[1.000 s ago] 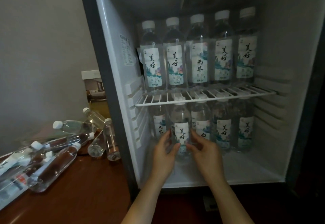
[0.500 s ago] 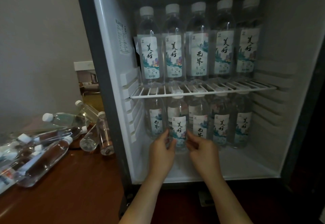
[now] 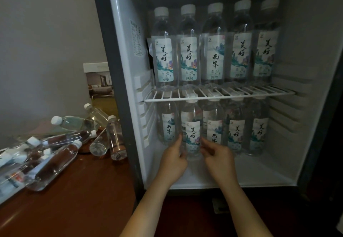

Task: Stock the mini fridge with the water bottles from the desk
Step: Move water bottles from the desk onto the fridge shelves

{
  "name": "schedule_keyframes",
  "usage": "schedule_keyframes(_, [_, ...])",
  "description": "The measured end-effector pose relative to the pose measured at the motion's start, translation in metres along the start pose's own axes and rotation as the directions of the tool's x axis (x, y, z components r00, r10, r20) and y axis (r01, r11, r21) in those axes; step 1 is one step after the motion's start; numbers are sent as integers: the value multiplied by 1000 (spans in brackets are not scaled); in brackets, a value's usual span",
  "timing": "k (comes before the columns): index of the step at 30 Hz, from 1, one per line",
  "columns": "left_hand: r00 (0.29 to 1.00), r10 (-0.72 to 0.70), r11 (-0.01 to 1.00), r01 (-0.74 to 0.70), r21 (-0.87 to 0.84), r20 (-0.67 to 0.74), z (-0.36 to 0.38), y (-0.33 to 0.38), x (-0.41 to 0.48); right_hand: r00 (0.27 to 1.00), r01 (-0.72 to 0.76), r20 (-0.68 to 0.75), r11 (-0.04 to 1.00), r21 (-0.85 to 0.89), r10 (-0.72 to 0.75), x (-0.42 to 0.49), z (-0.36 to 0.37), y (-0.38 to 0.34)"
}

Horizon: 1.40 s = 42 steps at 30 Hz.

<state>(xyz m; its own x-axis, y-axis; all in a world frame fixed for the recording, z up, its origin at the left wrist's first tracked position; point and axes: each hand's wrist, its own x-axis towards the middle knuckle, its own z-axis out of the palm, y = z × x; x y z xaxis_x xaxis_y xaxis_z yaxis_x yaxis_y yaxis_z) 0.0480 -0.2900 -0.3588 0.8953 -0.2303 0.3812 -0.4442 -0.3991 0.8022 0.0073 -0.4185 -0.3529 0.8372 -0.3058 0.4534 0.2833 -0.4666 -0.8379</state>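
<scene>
Gripping 1 bottle (image 3: 192, 134): left hand (image 3: 173, 160), right hand (image 3: 218, 157)

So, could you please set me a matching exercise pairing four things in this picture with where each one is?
Things:
1. held bottle
2. wire shelf
3. loose bottles
4. photo card

Places:
A. heaped on the wooden desk, left of the fridge
B. standing by the wall beyond the desk
C. upright in the lower compartment, gripped between the left hand and right hand
D. across the fridge's middle, carrying five upright bottles

Pairs: 1-C, 2-D, 3-A, 4-B.
</scene>
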Motion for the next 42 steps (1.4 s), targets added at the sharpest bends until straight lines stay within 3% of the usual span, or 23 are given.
schedule_keyframes(5, [999, 26, 991, -30, 129, 35, -11, 21, -27, 997, -54, -45, 998, 28, 55, -7, -7, -5])
schedule_keyframes(10, [998, 63, 998, -63, -23, 19, -49, 33, -69, 995, -89, -27, 989, 117, 93, -19, -8, -29])
schedule_keyframes(20, [973, -114, 994, 112, -17, -202, -174, -1, -127, 977, -32, 207, 933, 359, -47, -69, 57, -119])
schedule_keyframes(27, [867, -294, 945, 328, 15, -402, -255, -53, -156, 906, 40, 389, 950, 309, -164, -94, 137, -148])
schedule_keyframes(34, [779, -363, 837, 513, 189, -512, -279, -101, -147, 809, -20, 586, 995, 102, -44, -97, 247, -148])
schedule_keyframes(37, [727, -441, 767, 610, 199, -526, -275, -116, -133, 804, -96, 594, 989, 116, 8, -99, 274, -141])
schedule_keyframes(42, [655, -451, 708, 676, 204, -606, -270, -132, -102, 862, -244, 496, 943, 227, 103, -86, 281, -124])
